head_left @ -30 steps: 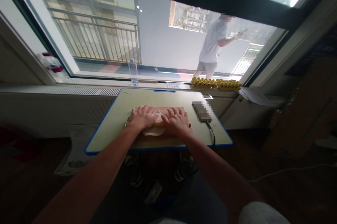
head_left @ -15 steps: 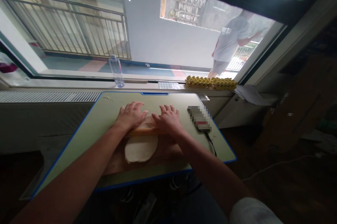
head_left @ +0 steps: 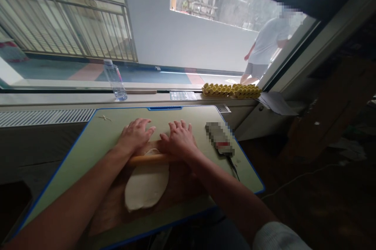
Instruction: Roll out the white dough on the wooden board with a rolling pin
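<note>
A wooden rolling pin (head_left: 152, 159) lies crosswise over a flat oval sheet of pale dough (head_left: 146, 188). The dough rests on a brown wooden board (head_left: 108, 207); a small part of it shows beyond the pin. My left hand (head_left: 135, 136) is over the pin's left end, palm down, fingers stretched forward past it. Over the right end my right hand (head_left: 180, 137) lies in the same way, its fingers spread. The heels of both hands appear to bear on the pin, though the contact is hidden beneath them.
The board sits on a pale green table (head_left: 79, 160) with a blue edge. A phone (head_left: 219, 138) with a cable lies at the right. On the windowsill stand a plastic bottle (head_left: 115, 80) and yellow egg cartons (head_left: 232, 90). A person (head_left: 263, 46) is outside the window.
The view has tilted and shifted, so the table appears lower and further left. More dough shows beyond the pin, which sits nearer to me on the sheet. Both hands remain over the pin, fingers extended.
</note>
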Action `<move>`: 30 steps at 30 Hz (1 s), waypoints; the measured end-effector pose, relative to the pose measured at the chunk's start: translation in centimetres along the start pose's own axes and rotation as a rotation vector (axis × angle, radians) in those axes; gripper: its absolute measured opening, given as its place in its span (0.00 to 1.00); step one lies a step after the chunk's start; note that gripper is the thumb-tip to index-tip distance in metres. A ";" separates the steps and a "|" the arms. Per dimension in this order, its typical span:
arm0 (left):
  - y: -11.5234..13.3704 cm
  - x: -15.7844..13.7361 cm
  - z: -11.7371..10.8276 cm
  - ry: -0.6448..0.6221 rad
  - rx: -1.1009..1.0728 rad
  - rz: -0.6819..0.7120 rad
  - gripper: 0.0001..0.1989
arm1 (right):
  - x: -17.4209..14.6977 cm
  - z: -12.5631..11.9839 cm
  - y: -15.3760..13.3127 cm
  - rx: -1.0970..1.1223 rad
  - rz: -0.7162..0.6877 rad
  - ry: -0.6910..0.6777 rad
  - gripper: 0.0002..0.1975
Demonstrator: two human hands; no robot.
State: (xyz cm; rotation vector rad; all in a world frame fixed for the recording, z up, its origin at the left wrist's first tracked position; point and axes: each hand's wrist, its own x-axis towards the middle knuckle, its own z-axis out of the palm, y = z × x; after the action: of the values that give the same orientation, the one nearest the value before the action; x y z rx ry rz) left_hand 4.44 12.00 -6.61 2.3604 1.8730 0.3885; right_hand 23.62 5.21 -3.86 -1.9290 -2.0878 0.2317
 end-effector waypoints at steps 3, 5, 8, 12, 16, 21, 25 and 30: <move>-0.3 0.6 0.2 0.011 0.002 -0.012 0.28 | 0.6 0.4 0.2 0.006 0.003 0.003 0.29; -0.4 0.9 0.2 0.023 0.020 -0.014 0.28 | 1.1 0.5 0.2 0.004 0.005 0.006 0.29; -0.3 1.5 0.0 0.055 0.048 0.002 0.27 | 1.6 0.4 0.3 -0.003 0.013 0.004 0.27; 0.0 1.7 -0.2 0.075 0.044 0.009 0.26 | 1.9 0.1 0.2 -0.006 0.025 -0.012 0.26; 0.2 1.0 -0.3 0.072 0.020 0.019 0.26 | 1.6 0.1 0.3 -0.005 0.030 -0.005 0.27; 0.8 -0.9 -0.9 0.064 0.012 0.028 0.25 | 0.0 -0.1 0.0 -0.017 0.021 0.011 0.28; 1.5 -2.8 -1.5 0.053 0.014 0.030 0.26 | -2.1 -0.7 -0.5 -0.021 0.047 -0.006 0.30; 1.9 -5.8 -2.0 0.058 0.053 0.075 0.28 | -4.9 -0.8 -1.0 -0.010 0.060 -0.031 0.34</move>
State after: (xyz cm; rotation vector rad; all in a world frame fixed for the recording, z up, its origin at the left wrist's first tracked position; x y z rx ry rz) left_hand 4.53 5.80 -5.06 2.4861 1.8449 0.4242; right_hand 23.23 0.22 -3.26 -2.0077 -2.0561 0.2662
